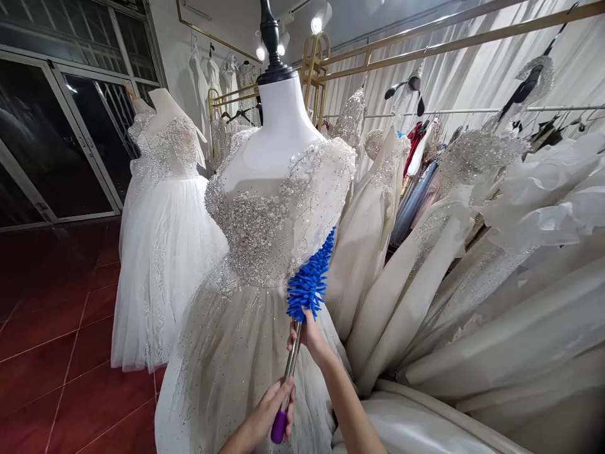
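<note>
Two hands on the duster (pixel 307 277): our left grip (pixel 271 413) closes around its purple handle end, right grip (pixel 307 334) closes on the metal shaft; blue head touches the beaded gown (pixel 265 233) at the mannequin's (pixel 278 120) side.

Open red floor (pixel 57 328) lies left; gowns on a rack (pixel 472 252) crowd the right, a second mannequin (pixel 163 239) stands far left.

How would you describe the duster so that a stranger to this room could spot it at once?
Find the beaded gown on the white mannequin at centre. Against its right side, a blue duster rises on a metal pole, held by the right hand and left hand. It is the only bright blue, bristly thing among pale dresses.
</note>
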### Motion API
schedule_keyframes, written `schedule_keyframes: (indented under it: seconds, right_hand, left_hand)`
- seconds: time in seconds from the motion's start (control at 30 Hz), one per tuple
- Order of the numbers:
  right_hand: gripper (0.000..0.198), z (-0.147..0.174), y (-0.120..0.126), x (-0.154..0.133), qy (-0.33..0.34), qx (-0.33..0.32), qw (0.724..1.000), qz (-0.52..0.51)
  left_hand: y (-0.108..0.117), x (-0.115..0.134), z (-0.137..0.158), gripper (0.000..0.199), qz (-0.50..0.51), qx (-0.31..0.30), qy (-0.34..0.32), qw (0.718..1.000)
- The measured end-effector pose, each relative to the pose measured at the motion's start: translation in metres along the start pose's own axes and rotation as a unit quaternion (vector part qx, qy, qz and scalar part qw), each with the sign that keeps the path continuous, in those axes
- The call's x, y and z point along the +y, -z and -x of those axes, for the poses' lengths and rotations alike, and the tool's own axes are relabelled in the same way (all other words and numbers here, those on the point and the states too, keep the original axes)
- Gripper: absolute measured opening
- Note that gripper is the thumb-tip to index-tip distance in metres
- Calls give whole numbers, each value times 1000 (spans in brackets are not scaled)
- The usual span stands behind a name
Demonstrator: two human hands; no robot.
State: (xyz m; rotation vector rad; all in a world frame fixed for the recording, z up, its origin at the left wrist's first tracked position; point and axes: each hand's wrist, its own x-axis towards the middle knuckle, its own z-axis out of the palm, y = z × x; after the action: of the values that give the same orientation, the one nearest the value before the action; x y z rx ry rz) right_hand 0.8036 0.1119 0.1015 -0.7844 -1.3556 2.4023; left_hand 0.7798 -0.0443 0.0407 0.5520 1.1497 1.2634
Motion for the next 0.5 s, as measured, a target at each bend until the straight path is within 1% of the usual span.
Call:
schedule_keyframes:
  seconds: [0.07,0.17,0.23,0.3,0.33,0.4,0.5]
  right_hand:
    - [49,7,14,19,-35,41,998,-36]
    - [52,22,35,73,-78,116,986,-89]
    - [53,32,43,106,-86,157,977,-115]
    - [53,39,46,125,-74,195,967,-145]
    - [53,42,46,127,-60,210,963,-157]
    - [54,46,43,117,-22,223,960,-166]
    - [53,53,30,81,37,217,962,-162]
  left_hand:
    - [-5,-16,-1,65,-2,-32,35,999]
    - [3,-50,3,67,2,-42,106,993]
    - [14,-70,6,65,16,-50,138,989]
    - [24,-81,8,63,26,-73,158,984]
    - [26,-82,9,62,28,-85,161,983]
    - [25,-75,11,59,30,-102,154,982]
    - [12,-46,19,56,27,-103,126,986]
